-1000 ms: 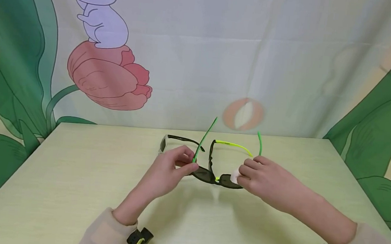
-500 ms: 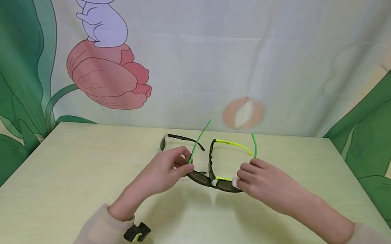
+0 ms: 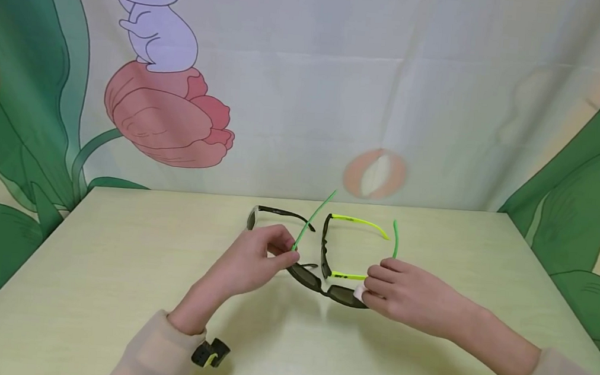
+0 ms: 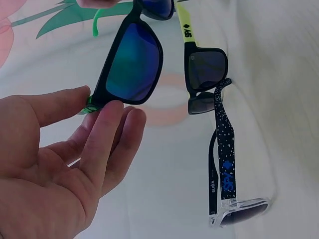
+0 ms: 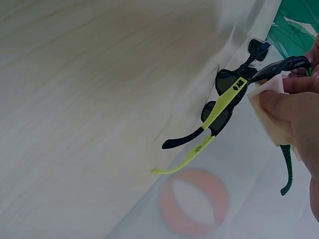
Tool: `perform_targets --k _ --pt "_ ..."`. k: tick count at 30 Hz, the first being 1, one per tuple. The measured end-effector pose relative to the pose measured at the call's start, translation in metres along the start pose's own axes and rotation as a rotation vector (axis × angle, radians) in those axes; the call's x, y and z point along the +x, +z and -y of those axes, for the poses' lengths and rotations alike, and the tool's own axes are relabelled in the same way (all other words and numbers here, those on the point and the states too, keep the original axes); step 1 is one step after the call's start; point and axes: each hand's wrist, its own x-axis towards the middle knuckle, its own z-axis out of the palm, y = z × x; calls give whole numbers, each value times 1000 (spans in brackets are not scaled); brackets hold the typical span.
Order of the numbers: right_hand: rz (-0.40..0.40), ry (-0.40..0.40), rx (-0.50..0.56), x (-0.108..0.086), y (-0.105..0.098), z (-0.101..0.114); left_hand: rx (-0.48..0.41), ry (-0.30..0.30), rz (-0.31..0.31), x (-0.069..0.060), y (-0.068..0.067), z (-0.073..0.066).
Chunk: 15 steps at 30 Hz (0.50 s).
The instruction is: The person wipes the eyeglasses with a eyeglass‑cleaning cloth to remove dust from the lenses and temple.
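Note:
A pair of black-framed sunglasses [image 3: 307, 277] with green temples is held above the table, lenses toward me and temples pointing away. My left hand [image 3: 250, 263] pinches it at the left hinge. In the left wrist view its lens [image 4: 134, 64] shines blue-green. At the other end, my right hand [image 3: 410, 298] pinches a pale, thin cloth [image 5: 271, 112] around the right lens, covering its outer part. Behind lie black sunglasses with yellow temples [image 3: 325, 246]. Farther left, sunglasses with a clear front and black temples [image 4: 227, 154] are partly hidden by my left hand.
The pale wooden table [image 3: 109, 290] reaches back to a curtain [image 3: 296, 110] printed with leaves, flowers and a white animal. Both resting pairs of sunglasses are close behind my hands, near the table's back edge.
My right hand has come down and slightly nearer with the cloth, and the held sunglasses have dropped and tilted lower on that side. The two resting pairs have not moved.

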Motion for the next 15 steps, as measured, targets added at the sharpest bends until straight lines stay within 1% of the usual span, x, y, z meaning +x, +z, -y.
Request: perform_targets --k 4,9,15 --pt "-19 3 -4 0 -1 1 -16 16 -43 3 -1 2" --pt "-68 4 13 3 -2 2 -83 31 -89 5 0 4" --pt "-101 41 36 5 -2 4 -125 3 -147 7 2 7"
